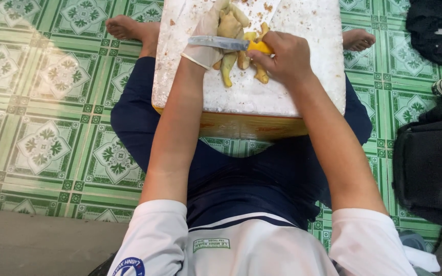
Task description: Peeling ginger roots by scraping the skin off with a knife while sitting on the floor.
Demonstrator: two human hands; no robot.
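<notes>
A pale yellow chicken foot (233,30) lies on a white foam box lid (303,61) across the seated person's lap. The gloved left hand (208,36) has its grip clasped around the foot. The bare right hand (282,53) has its grip clenched on a yellow-handled knife (226,43), blade laid across the foot. The box's side below is yellow-orange. Green patterned floor tiles (52,102) surround it; a black bag (431,163) sits at right.

The floor (52,102) is laid with glossy green and white tiles in a repeating floral pattern, and soft daylight washes pale across its left side. A grey concrete strip (37,245) edges it below, while a dark cloth (433,25) and a black bag (431,168) lie at the right.
</notes>
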